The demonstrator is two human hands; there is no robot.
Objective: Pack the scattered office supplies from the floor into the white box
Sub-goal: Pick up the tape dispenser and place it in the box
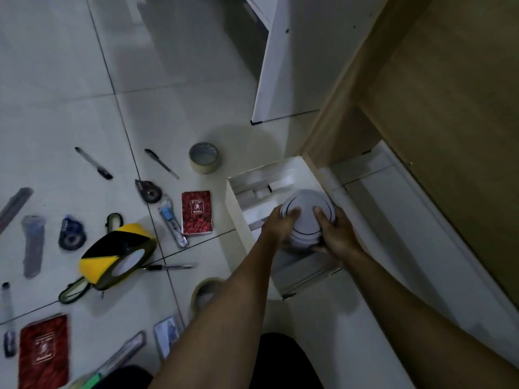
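Note:
A white box (234,203) stands open on the tiled floor beside a wooden cabinet. Over its opening I hold a round white container (307,213) with a dark ring on its lid. My left hand (282,227) grips its left side and my right hand (332,234) its right side. Scattered on the floor to the left lie a yellow-and-black tape roll (118,255), a beige tape roll (204,158), a small red notebook (196,212), several pens (161,163), a utility knife (173,223) and correction tape dispensers (148,190).
A wooden cabinet (435,108) rises on the right, with a white panel (286,66) behind the box. Another red notebook (43,352), a second tape roll (206,290) partly under my left arm, a carabiner (74,290) and a card (167,334) lie near me.

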